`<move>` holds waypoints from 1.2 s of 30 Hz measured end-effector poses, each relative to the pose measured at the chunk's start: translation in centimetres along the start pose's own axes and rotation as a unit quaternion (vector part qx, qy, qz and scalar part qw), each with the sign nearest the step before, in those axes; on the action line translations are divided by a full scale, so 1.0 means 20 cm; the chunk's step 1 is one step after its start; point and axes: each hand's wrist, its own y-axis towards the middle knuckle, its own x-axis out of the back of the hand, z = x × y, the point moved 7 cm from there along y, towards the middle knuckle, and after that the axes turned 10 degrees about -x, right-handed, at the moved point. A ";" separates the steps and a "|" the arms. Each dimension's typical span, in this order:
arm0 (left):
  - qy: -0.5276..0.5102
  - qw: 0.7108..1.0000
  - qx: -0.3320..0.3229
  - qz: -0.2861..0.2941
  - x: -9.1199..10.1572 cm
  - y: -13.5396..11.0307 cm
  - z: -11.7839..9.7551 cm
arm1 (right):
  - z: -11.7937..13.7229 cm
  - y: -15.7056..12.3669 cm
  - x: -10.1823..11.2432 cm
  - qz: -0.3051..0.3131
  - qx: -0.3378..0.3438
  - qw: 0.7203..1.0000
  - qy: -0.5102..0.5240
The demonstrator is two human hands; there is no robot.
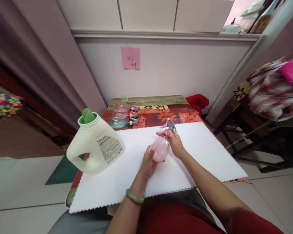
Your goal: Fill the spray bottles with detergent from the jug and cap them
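Note:
A pink spray bottle (160, 149) is tilted between my two hands above the white mat (127, 182). My left hand (148, 162) wraps round the lower body of the bottle. At its neck, just under the grey and pink trigger head (170, 126), the fingers of my right hand (175, 141) are closed. To the left stands a large pale green detergent jug (92, 143), its mouth uncapped with a green spout inside. Several more spray bottles lie on their sides at the back left, among them a green one (119, 122).
A small green cap (124, 98) sits at the table's back edge. The patterned table (161, 112) meets a white wall with a pink note (130, 58). On the right, checked cloth (271, 89) is piled on dark furniture.

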 end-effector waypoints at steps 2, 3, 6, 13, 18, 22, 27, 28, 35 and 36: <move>0.014 0.999 -0.040 -0.013 0.01 0.00 -0.02 | 0.00 -0.01 0.00 -0.030 0.009 1.000 0.003; 0.016 0.998 -0.051 -0.016 0.01 0.00 -0.03 | 0.00 -0.02 0.00 -0.045 0.012 0.999 0.005; -0.017 0.998 -0.046 -0.040 0.02 0.00 -0.03 | -0.01 -0.04 0.00 -0.084 0.012 0.996 0.016; -0.077 0.997 0.026 -0.011 -0.03 0.03 0.03 | 0.02 -0.06 -0.01 -0.072 0.055 0.995 0.034; -0.033 0.996 0.065 0.053 -0.02 0.00 0.06 | 0.10 -0.08 -0.04 -0.026 0.096 0.995 -0.012; -0.017 0.979 0.166 0.119 -0.01 -0.03 0.09 | 0.13 -0.09 -0.07 0.003 0.133 0.989 -0.063; -0.011 0.983 0.147 0.107 -0.03 -0.03 0.05 | 0.10 -0.07 -0.04 -0.017 0.114 0.991 -0.063; -0.014 0.986 0.135 0.100 -0.04 -0.03 0.04 | 0.09 -0.07 -0.03 -0.023 0.109 0.991 -0.067; 0.004 1.000 0.010 0.012 0.00 0.00 -0.09 | 0.04 -0.05 0.01 -0.054 0.064 0.996 0.004; 0.009 1.000 -0.002 0.006 0.00 0.00 -0.10 | 0.02 -0.05 0.01 -0.055 0.058 0.997 0.023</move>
